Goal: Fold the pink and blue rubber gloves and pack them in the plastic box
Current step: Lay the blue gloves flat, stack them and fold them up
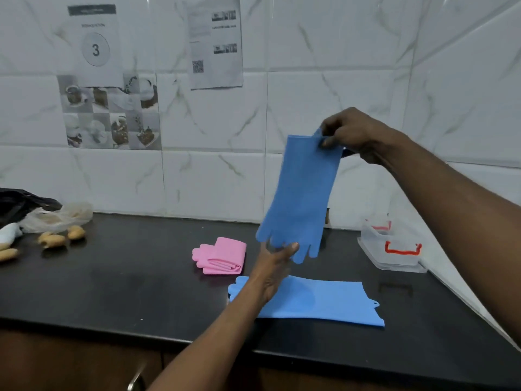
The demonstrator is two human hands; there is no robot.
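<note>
The right hand (348,131) pinches the cuff of a blue rubber glove (301,193) and holds it up in front of the tiled wall, so that the smooth, matte sheet hangs straight with its fingers pointing down. The left hand (275,266) reaches up from below and grips those hanging glove fingers between thumb and fingertips.

A second blue glove (324,301) lies flat on the glossy black bench (127,283), cuff to the right, its finger end partly hidden by the left wrist. Just behind it sits the pink glove bundle (222,255), folded into a thick, soft-edged packet with stubby fingers sticking out to the left.

The clear plastic box (392,246), rectangular with red clips, stands at the right end of the bench against the side wall, well apart from the gloves.

At the far left lie crumpled plastic bags (53,215) and some tan, oblong lumps. The broad middle of the bench is bare, and its front edge runs just below the flat glove.
</note>
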